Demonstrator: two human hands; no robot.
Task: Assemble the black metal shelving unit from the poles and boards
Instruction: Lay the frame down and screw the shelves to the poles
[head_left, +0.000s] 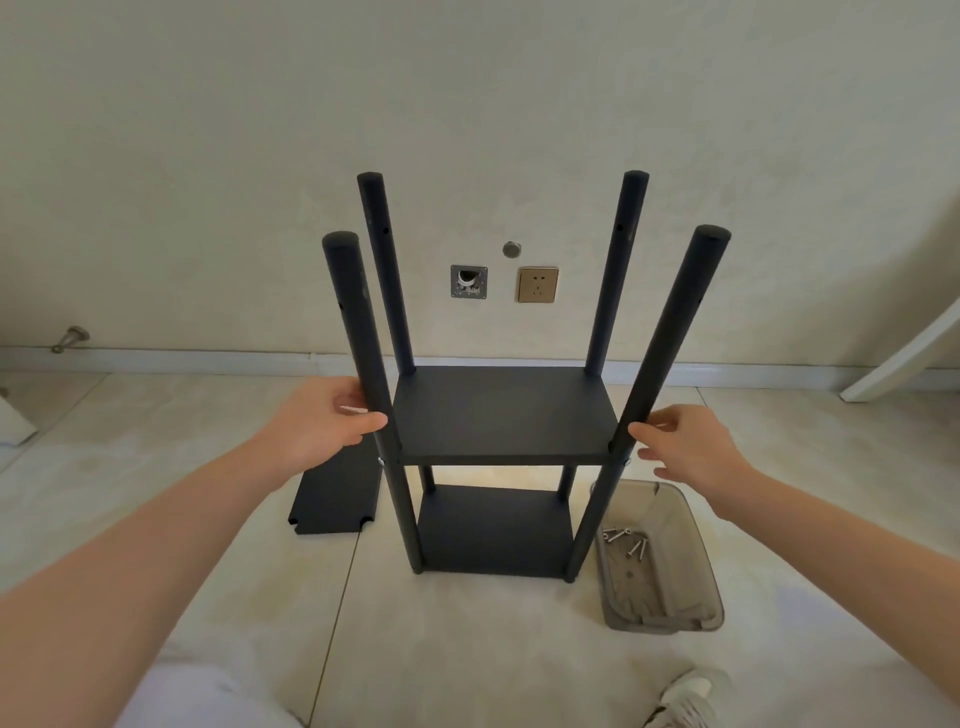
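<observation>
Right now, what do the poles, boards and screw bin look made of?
Poles: likely metal tube, matte black coat; uniform, no glare, drilled holes. Boards: thin sheet, same matte black; metal probably, cannot confirm. Bin: translucent grey plastic; floor shows through. Screws: bright bare metal.

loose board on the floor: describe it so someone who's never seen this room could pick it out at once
A half-built black shelving unit stands on the tiled floor by the wall. Flat on the tiles just to its left lies the loose board. Unlike the two boards fixed between the poles, it is attached to nothing and its notched corners show.
</observation>
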